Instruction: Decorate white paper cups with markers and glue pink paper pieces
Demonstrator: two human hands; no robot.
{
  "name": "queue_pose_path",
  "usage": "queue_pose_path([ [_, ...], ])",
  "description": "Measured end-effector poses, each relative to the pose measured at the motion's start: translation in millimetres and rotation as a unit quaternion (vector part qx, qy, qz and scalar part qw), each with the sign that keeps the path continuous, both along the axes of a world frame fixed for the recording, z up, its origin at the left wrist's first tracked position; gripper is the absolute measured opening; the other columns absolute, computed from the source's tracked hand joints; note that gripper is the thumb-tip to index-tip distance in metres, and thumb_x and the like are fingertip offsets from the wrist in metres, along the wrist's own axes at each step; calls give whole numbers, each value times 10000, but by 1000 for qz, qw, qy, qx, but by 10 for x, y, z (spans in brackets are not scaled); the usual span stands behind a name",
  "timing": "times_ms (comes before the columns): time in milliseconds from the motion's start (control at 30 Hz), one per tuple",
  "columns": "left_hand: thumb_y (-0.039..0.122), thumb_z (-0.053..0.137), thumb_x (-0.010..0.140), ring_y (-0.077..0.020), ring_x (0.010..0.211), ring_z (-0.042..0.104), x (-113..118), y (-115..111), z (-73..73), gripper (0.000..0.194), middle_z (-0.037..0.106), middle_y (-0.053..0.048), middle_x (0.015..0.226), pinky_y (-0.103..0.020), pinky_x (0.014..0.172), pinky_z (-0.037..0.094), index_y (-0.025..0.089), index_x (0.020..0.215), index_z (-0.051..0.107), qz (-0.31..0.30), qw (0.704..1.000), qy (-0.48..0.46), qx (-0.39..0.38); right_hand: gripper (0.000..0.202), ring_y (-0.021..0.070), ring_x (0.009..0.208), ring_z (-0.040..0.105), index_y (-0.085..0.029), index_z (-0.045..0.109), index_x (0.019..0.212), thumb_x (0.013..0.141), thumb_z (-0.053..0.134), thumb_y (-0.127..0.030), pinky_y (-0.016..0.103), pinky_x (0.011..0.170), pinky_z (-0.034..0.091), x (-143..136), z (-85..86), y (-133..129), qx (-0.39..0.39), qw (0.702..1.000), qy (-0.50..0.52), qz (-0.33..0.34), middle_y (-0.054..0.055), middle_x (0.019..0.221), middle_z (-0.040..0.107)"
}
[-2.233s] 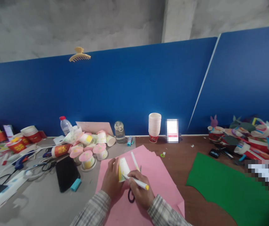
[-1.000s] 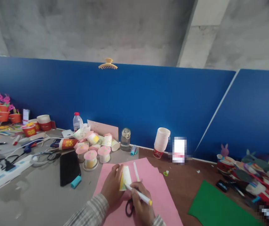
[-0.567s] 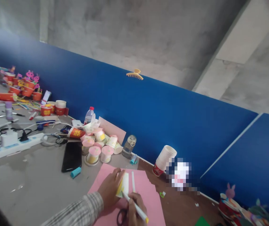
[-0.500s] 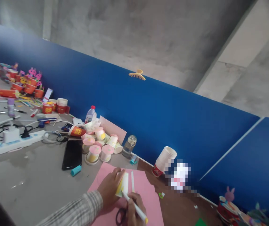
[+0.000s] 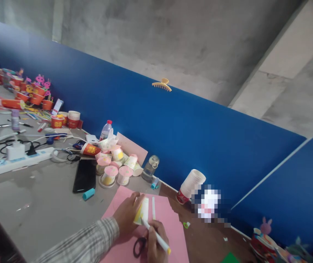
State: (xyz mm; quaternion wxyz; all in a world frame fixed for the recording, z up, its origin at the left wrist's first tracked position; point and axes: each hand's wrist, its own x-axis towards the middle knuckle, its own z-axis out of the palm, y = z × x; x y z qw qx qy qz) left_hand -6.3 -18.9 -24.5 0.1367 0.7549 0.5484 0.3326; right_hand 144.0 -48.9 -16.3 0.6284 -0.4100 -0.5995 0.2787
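Observation:
My left hand is closed on a small white paper cup, which lies tilted over pink paper and is partly coloured yellow. A white marker with a yellow end is gripped in my right hand, its tip against the lower part of the cup. Beside the cup lies a narrow white strip. The dark handle of scissors shows left of my right hand, with the rest hidden.
Several small cups with pink tops stand behind my left hand, near a black phone, a teal marker cap and a glass jar. Stacked paper cups lean by the blue partition. A power strip lies left.
The view has shifted slightly. My left hand keeps its hold on the cup, and the marker tip in my right hand stays at its lower part.

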Motion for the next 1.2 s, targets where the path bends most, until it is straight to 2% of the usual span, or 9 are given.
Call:
queue_pose_path([
  [100,269,581,665,-323,1077,458,-2,0,-7,728,387,-124,1240,-456,883,414,260,1279,191,5,1000,3,8,237,129,213,436,-217,641,615,672,551,-429,193,208,372,-28,34,-34,-34,999,4,13,-65,350,524],
  [267,297,596,656,-325,1066,462,-9,6,-19,755,383,-129,1244,-458,865,427,262,1283,177,-2,1000,0,12,248,132,206,443,-217,637,596,672,541,-432,196,213,377,-48,98,-57,-23,1000,-1,5,-61,345,524],
  [500,256,568,672,-327,1066,466,-4,-1,-8,712,395,-127,1226,-460,865,428,257,1278,194,2,1000,-1,19,231,149,248,450,-220,641,601,669,547,-420,212,241,394,26,5,2,-10,999,-25,18,-53,343,524],
  [767,275,584,662,-325,1080,458,-11,-1,-1,745,388,-125,1237,-463,886,417,270,1285,177,2,1000,5,9,218,140,227,456,-209,654,632,657,570,-409,203,219,395,-4,10,1,-22,1000,-3,22,-53,367,537],
  [900,349,607,654,-334,1076,459,-13,-10,0,787,372,-131,1256,-468,883,418,273,1294,156,-8,1000,9,4,200,134,196,436,-210,652,654,657,574,-394,202,190,373,-3,-19,15,-37,999,8,38,-63,366,534],
  [1033,331,591,670,-328,1094,447,-10,-2,-14,763,371,-125,1260,-455,889,416,281,1294,154,-4,1000,15,5,186,136,224,449,-213,651,652,662,569,-379,204,220,384,21,-47,28,-18,1000,-12,21,-55,386,553],
  [1200,301,579,675,-321,1104,439,-15,23,-35,746,378,-126,1238,-441,874,431,273,1292,160,4,1000,6,14,218,128,242,405,-217,639,623,699,529,-389,201,251,361,85,-106,38,-13,999,-14,27,-80,338,482],
])
